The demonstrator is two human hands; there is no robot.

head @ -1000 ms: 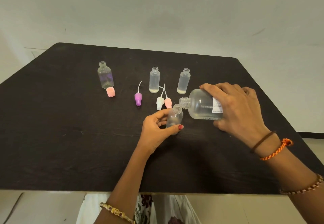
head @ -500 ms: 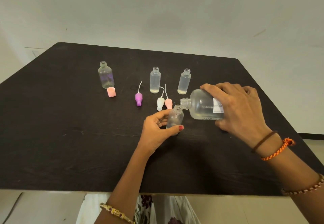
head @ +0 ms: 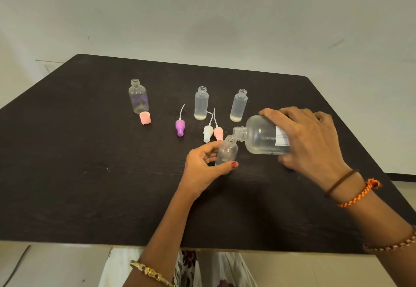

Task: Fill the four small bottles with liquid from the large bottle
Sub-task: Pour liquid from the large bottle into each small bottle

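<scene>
At the near middle of the dark table, the person's left hand curls its fingers and thumb round a small clear bottle, holding it with its open neck tipped a little to the right. Just to its right, the right hand wraps over the large bottle, which lies nearly on its side with its threaded mouth pointing left and sitting right at the rim of the small bottle's neck; I cannot tell whether the two mouths actually touch, nor whether liquid is running. A white label shows on the large bottle beside the fingers. Farther back stand three more uncapped small bottles, all upright: a rounder bottle at the far left with a purplish tint showing through it, a slim middle bottle and a slim right bottle, each of the slim pair with a thin pale layer at its bottom. A pink cap sits just in front of the rounder bottle. Three spray tops with thin dip tubes lie on the table between the standing bottles and the hands: a purple spray top to the left, then a white spray top and a pink spray top side by side, close to the held bottle. The right wrist wears an orange braided band and the left forearm a gold bangle.
</scene>
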